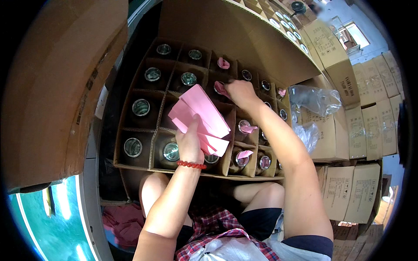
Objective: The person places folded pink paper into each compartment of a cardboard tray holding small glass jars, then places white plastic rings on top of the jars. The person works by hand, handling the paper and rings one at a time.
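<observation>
My left hand (190, 147), a red bead bracelet at its wrist, holds a fanned stack of pink paper sheets (201, 108) over the middle of a divided cardboard box (237, 37). Toward the back, the fingers of my right hand (244, 92) are closed on a pink paper slip (220, 88) at a glass jar's mouth; the fingertips are partly hidden. Round glass jars (141, 107) stand upright, one per compartment. Pink paper pokes from several mouths, such as the jar (243, 158) near the front edge. The left columns' visible jars show no paper.
A tall brown carton (65, 87) stands at left, beside a green surface (65, 217). Clear plastic bags (315, 100) lie right of the box. Stacked cartons (352, 187) fill the right side. Another divided box (272, 17) with jars stands behind. My knees are against the front.
</observation>
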A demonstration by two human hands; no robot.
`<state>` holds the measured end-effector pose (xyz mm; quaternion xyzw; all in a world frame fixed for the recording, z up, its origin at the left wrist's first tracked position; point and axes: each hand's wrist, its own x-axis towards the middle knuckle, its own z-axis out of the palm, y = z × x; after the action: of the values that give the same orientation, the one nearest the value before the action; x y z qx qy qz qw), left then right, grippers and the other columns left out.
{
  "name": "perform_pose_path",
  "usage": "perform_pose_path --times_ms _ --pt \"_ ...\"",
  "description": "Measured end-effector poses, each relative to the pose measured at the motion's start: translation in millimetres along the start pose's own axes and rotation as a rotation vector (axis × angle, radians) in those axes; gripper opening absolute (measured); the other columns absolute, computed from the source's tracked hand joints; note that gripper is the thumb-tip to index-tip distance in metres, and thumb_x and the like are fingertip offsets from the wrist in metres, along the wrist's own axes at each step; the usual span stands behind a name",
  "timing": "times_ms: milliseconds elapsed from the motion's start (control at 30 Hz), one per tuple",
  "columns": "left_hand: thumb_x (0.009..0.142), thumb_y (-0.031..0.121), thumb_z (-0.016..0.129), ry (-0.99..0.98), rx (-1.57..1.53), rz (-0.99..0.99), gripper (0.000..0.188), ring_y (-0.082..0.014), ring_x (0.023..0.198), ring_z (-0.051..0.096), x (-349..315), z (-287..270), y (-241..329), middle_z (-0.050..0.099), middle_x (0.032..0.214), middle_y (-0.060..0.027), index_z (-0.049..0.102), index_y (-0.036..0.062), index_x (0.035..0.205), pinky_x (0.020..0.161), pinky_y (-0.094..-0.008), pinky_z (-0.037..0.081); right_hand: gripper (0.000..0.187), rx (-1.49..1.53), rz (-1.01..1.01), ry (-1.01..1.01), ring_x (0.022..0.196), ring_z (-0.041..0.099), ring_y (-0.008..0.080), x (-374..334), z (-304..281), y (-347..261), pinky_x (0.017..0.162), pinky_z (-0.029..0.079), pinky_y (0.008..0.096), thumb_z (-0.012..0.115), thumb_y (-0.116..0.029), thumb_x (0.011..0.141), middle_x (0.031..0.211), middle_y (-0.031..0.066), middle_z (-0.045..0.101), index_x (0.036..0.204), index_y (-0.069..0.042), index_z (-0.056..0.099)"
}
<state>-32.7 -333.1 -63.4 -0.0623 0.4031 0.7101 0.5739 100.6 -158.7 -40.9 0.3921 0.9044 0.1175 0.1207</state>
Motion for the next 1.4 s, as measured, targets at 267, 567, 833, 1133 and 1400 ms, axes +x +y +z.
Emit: perform_pose_path --times_ms 267,567,833,1133,1400 --pt "0.086 0.011 0.062 -0.004 -0.019 0.044 0.033 -0.0175 0.096 0.057 0.2 0.0 9.8 0.059 0.109 -0.0093 0.052 -0.0038 0.114 0.084 -0.0291 0.044 0.017 0.172 -0.002 -0.119 0.089 0.064 0.0266 36.3 9.8 -2.8 0.072 0.051 0.0378 0.057 -0.011 0.076 0.092 0.0177 0.065 0.088 -0.003 0.066" --pt "0.085 0.009 0.063 -0.019 -0.007 0.072 0.031 -0.0173 0.096 0.057 3.1 -2.8 6.9 0.06 0.108 -0.0089 0.053 -0.0023 0.113 0.085 -0.0294 0.044 0.023 0.345 0.014 0.136 0.113 0.048 0.0298 0.0 11.2 -0.7 0.093 0.036 0.048 0.057 -0.025 0.083 0.116 0.0105 0.057 0.095 -0.008 0.068" --pt "0.085 0.009 0.062 0.002 -0.038 0.133 0.031 -0.0169 0.094 0.058 5.5 -2.1 8.3 0.06 0.107 -0.0104 0.054 -0.0054 0.111 0.083 -0.0283 0.045 0.041 0.987 0.221 0.273 0.12 0.042 0.0207 -12.6 -17.2 -35.0 0.1 0.032 0.0403 0.045 -0.038 0.094 0.123 0.01 0.053 0.107 -0.003 0.062" --pt "0.086 0.009 0.061 0.049 -0.011 0.118 0.032 -0.0172 0.095 0.057 1.1 0.2 10.0 0.06 0.108 -0.0103 0.053 -0.0057 0.112 0.083 -0.0284 0.045 0.021 1.787 0.387 0.226 0.081 0.056 0.0074 -21.7 -21.7 -50.1 0.075 0.044 0.0219 0.054 -0.016 0.093 0.094 0.0029 0.063 0.105 0.0 0.058" --pt "0.087 0.009 0.061 0.017 -0.027 0.035 0.031 -0.0177 0.096 0.057 -0.9 3.5 10.5 0.06 0.108 -0.0108 0.052 -0.0045 0.113 0.084 -0.0289 0.044 0.028 0.656 0.293 0.29 0.087 0.061 0.0352 84.3 -9.9 7.9 0.076 0.047 0.0424 0.053 -0.028 0.088 0.092 0.022 0.062 0.099 -0.003 0.06"
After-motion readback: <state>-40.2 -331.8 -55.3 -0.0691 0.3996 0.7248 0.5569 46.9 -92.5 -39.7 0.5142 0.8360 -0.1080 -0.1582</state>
